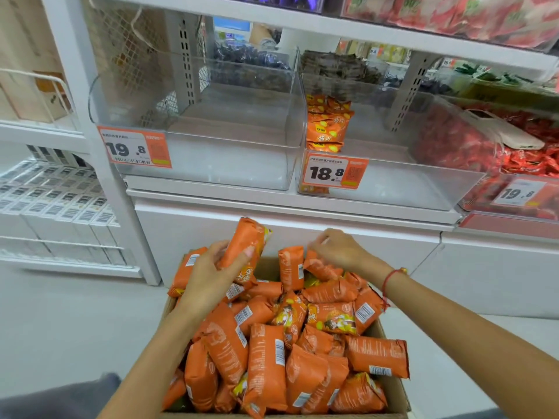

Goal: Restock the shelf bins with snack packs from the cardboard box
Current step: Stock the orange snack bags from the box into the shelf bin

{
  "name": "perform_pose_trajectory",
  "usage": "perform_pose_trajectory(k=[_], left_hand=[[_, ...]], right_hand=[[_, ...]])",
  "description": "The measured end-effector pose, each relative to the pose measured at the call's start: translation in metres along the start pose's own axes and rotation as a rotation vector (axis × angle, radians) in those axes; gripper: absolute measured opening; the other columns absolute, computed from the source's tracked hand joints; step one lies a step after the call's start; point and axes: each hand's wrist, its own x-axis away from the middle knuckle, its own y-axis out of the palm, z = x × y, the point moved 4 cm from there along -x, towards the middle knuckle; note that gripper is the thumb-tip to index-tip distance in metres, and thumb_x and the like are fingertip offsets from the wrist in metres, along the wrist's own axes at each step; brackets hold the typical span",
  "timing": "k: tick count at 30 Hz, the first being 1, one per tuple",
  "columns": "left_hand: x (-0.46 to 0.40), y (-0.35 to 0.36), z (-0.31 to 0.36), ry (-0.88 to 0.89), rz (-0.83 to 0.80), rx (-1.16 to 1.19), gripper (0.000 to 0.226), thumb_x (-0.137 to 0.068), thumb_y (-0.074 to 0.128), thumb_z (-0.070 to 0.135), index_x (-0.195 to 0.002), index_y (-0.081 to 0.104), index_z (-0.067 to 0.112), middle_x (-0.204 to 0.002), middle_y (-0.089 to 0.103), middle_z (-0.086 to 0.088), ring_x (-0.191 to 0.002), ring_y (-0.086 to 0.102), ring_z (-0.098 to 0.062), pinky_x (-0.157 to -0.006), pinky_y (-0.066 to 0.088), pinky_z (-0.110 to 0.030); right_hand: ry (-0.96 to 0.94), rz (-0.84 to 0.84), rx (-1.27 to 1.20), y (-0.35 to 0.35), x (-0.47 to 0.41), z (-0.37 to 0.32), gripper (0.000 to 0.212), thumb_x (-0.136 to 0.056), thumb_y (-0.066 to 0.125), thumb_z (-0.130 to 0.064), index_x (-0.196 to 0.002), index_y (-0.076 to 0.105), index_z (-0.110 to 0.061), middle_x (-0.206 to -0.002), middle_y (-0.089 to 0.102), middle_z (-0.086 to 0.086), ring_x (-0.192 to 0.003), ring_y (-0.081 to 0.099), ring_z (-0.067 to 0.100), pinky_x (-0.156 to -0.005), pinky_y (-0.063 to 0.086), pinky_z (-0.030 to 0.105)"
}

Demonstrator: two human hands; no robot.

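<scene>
Orange snack packs [290, 337] fill the cardboard box [393, 385] to above its rim, piled loosely at mixed angles. The left hand [211, 276] is over the box's far left corner, fingers and thumb curled round one upright pack [246, 243] lifted clear of the pile. The right hand [338, 249] is over the box's far right side, fingers bent downward and pinching the top edge of another pack [320, 266] that lies on the heap; a red string bracelet [390, 281] circles that wrist. Above and beyond the box, on the white shelf [287, 201], stand clear bins: the left bin [211, 158], tagged 19.8, holds nothing visible; the middle bin [393, 182], tagged 18.8, holds a short stack of matching orange packs [328, 128] against its left wall. To the right of it, a bin of red packs [472, 146].
</scene>
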Motion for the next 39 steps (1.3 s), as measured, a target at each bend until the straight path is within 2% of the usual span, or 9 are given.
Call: perform_pose_trajectory(k=[4, 7, 13, 18, 21, 25, 31, 36, 39], left_hand=[[-0.004, 0.008, -0.013, -0.326, -0.043, 0.459, 0.040, -0.088, 0.060, 0.039, -0.119, 0.058, 0.015, -0.106, 0.070, -0.008, -0.100, 0.067, -0.023, -0.094, 0.051, -0.043], [-0.007, 0.010, -0.016, -0.396, -0.051, 0.668, 0.044, -0.089, 0.058, 0.035, -0.128, 0.052, 0.014, -0.117, 0.066, -0.013, -0.110, 0.062, -0.030, -0.097, 0.048, -0.050], [-0.008, 0.009, -0.010, -0.348, -0.139, 0.607, 0.053, -0.072, 0.070, 0.039, -0.121, 0.056, 0.023, -0.114, 0.069, -0.009, -0.108, 0.065, -0.025, -0.097, 0.049, -0.045], [-0.007, 0.006, -0.017, -0.428, -0.079, 0.445, 0.055, -0.066, 0.075, 0.044, -0.113, 0.058, 0.022, -0.106, 0.071, -0.006, -0.100, 0.068, -0.021, -0.097, 0.050, -0.042], [-0.001, 0.012, -0.017, -0.528, -0.030, 0.710, 0.054, -0.071, 0.074, 0.034, -0.118, 0.056, 0.016, -0.109, 0.069, -0.013, -0.104, 0.065, -0.029, -0.097, 0.049, -0.046], [0.005, 0.026, 0.011, -0.536, -0.201, 1.094, 0.065, -0.078, 0.069, 0.038, -0.135, 0.049, 0.014, -0.122, 0.063, -0.023, -0.107, 0.063, -0.042, -0.094, 0.049, -0.053], [0.009, 0.037, 0.061, -0.368, -0.383, 1.089, 0.068, -0.078, 0.065, 0.041, -0.136, 0.048, 0.010, -0.125, 0.060, -0.025, -0.116, 0.059, -0.041, -0.101, 0.045, -0.051], [0.016, 0.044, 0.094, -0.233, -0.381, 1.013, 0.058, -0.083, 0.058, 0.037, -0.131, 0.053, 0.006, -0.122, 0.063, -0.022, -0.113, 0.061, -0.035, -0.092, 0.053, -0.048], [0.011, 0.047, 0.116, -0.174, -0.335, 0.902, 0.058, -0.074, 0.063, 0.033, -0.125, 0.059, 0.006, -0.117, 0.067, -0.019, -0.112, 0.061, -0.031, -0.095, 0.047, -0.045]], right_hand=[[-0.328, 0.045, 0.633, 0.034, -0.022, 0.011, 0.037, -0.091, 0.051, -0.019, -0.128, 0.048, -0.015, -0.129, 0.055, 0.009, -0.117, 0.049, 0.027, -0.092, 0.041, 0.036], [-0.522, 0.107, 0.920, 0.058, -0.036, 0.005, 0.052, -0.090, 0.052, -0.015, -0.139, 0.035, -0.013, -0.138, 0.046, 0.009, -0.126, 0.041, 0.027, -0.102, 0.033, 0.038], [-0.537, 0.124, 1.108, 0.072, -0.059, -0.005, 0.040, -0.088, 0.059, -0.023, -0.125, 0.052, -0.010, -0.130, 0.045, 0.013, -0.122, 0.040, 0.029, -0.100, 0.031, 0.038], [-0.503, 0.058, 0.843, 0.046, -0.048, -0.023, 0.043, -0.081, 0.071, -0.028, -0.114, 0.049, -0.012, -0.119, 0.054, 0.010, -0.112, 0.050, 0.028, -0.085, 0.040, 0.037], [-0.445, 0.171, 0.460, 0.010, -0.019, -0.031, 0.048, -0.076, 0.073, -0.044, -0.103, 0.040, -0.023, -0.104, 0.063, 0.003, -0.096, 0.059, 0.024, -0.068, 0.042, 0.033], [-0.551, 0.372, -0.073, -0.024, 0.032, -0.036, 0.049, -0.073, 0.079, -0.038, -0.104, 0.042, -0.029, -0.103, 0.061, -0.011, -0.096, 0.059, 0.005, -0.078, 0.051, 0.025], [-0.620, 0.095, -0.253, -0.030, 0.082, -0.045, 0.045, -0.075, 0.074, -0.048, -0.115, 0.054, -0.040, -0.125, 0.048, -0.020, -0.117, 0.050, -0.001, -0.092, 0.046, 0.017], [-0.374, 0.014, -0.574, -0.045, 0.088, -0.048, 0.032, -0.081, 0.060, -0.047, -0.107, 0.060, -0.029, -0.112, 0.063, -0.014, -0.096, 0.063, 0.000, -0.074, 0.051, 0.013], [-0.264, -0.026, -0.615, -0.058, 0.081, -0.048, 0.044, -0.085, 0.069, -0.026, -0.119, 0.042, -0.029, -0.113, 0.058, -0.012, -0.087, 0.064, -0.002, -0.062, 0.049, 0.010]])
